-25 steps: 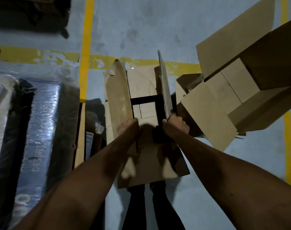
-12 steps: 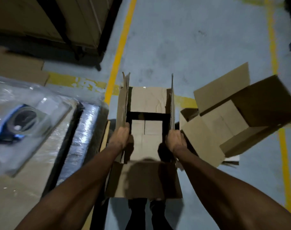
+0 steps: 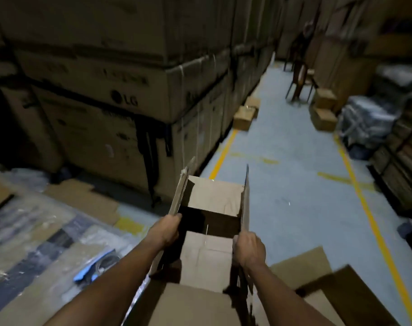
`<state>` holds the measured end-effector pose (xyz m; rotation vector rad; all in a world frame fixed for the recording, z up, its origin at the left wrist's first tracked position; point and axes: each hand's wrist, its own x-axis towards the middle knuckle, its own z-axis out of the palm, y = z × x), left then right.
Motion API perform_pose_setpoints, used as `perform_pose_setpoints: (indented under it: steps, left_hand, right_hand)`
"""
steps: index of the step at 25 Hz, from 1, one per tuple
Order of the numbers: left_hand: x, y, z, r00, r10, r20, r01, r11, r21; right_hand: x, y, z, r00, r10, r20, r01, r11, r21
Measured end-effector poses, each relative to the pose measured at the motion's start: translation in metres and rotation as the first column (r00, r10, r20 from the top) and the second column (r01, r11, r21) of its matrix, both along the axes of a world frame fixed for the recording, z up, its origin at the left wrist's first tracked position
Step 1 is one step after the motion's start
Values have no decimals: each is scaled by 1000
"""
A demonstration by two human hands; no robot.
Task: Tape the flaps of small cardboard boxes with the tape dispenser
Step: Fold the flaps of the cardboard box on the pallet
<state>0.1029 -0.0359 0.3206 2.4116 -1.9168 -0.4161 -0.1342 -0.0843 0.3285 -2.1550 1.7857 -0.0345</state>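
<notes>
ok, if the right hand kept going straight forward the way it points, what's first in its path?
Likely only the upright side flap that the right hand already grips; beyond it, bare floor, though depth is unclear.

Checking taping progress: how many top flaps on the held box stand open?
4: left flap gripped by the left hand, right flap gripped by the right hand, far flap upright, near flap folded toward the person. None seems hidden.

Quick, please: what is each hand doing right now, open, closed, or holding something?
Left hand: grips the left flap of the open cardboard box.
Right hand: grips the box's right flap.
</notes>
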Motion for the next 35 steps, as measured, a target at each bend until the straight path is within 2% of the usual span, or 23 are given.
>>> perform_pose_setpoints:
  steps: [4,8,13,19,24,30,33,35]
  left_hand:
    - [36,28,94,995,89,41,-84,991,-108]
    - [77,84,162,978,189,88,-170,968,-186]
    - [127,168,198,936,317,151,-277,932,-236]
    - [178,298,213,846,520,121,-492,847,-200]
    - [204,428,191,765,636,99,-627,771,-109]
    - [233,545,150,723,672,159,-681,732,1]
    - [255,587,132,719,673,174,-685,729,14]
    - [265,606,119,722,651,236,-673,740,16]
  right_hand:
    - [33,9,82,991,91,95,-76,987,-144]
    - [78,34,141,956,230,182,-178,948,-264]
    - [139,88,181,876,409,255,-302,878,-372]
    - [212,192,194,759,593,269,-486,790,-373]
    - [266,312,180,666,649,368,-599,759,-255]
    - [297,454,141,633,636,441,-709,705,2]
    - [309,517,111,634,650,419,-739,669,82]
    - [310,551,88,629,708,322,-771,622,136]
